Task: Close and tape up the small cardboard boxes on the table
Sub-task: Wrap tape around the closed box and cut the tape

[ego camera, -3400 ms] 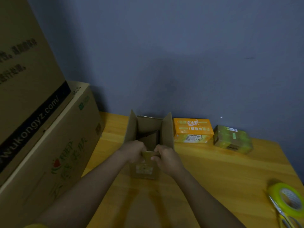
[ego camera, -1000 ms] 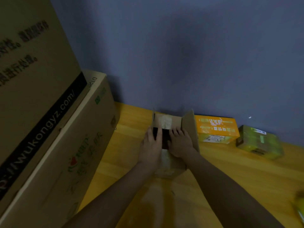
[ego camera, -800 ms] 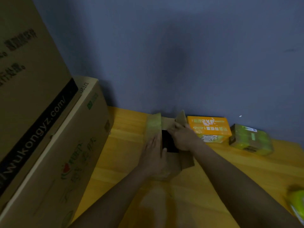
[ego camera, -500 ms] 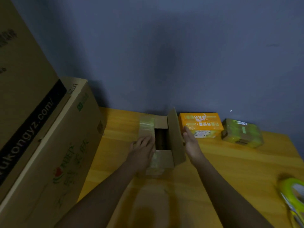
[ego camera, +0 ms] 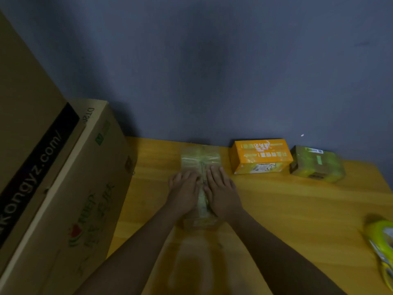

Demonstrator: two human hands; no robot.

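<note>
A small cardboard box [ego camera: 200,158] stands on the wooden table [ego camera: 297,209] near the wall, its top flaps folded flat and meeting along a centre seam with old yellowish tape on them. My left hand [ego camera: 184,191] presses flat on the left flap. My right hand [ego camera: 221,193] presses flat on the right flap, fingers straight, just beside the seam. A roll of yellow-green tape [ego camera: 380,235] lies at the table's right edge, partly cut off by the frame.
Two large cardboard cartons [ego camera: 63,188] are stacked at the left, against the table. An orange box [ego camera: 260,155] and a small box wrapped in greenish tape [ego camera: 316,163] sit by the wall to the right. Scissors [ego camera: 382,260] lie by the tape roll.
The box's long side flaps stood open half a second ago; both hands have folded them down and now press them flat together.
</note>
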